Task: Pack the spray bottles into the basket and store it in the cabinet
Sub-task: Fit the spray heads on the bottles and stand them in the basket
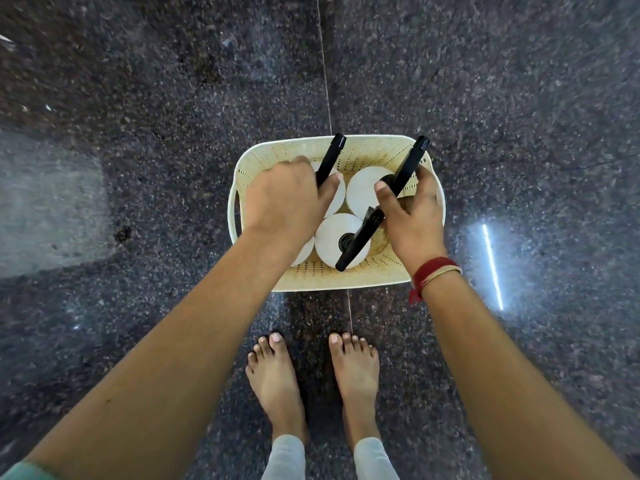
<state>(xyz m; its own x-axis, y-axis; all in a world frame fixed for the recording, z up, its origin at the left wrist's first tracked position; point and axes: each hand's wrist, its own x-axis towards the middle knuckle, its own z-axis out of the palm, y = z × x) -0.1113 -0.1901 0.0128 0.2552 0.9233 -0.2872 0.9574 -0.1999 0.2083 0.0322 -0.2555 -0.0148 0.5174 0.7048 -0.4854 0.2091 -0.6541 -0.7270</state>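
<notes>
A cream perforated plastic basket [349, 278] sits on the dark granite floor just ahead of my feet. Inside stand white spray bottles with black trigger heads, seen from above. My left hand [285, 199] grips the black head of the back-left bottle [330, 161]. My right hand [412, 213] grips the black head of the back-right bottle [363, 192]. A third bottle [332, 233] stands at the front of the basket, untouched. Part of another white bottle [304, 252] shows under my left wrist.
My bare feet [311, 375] stand close behind the basket. A thin floor seam [323, 64] runs away past the basket. A bright light reflection [491, 268] streaks the floor at right. No cabinet is in view.
</notes>
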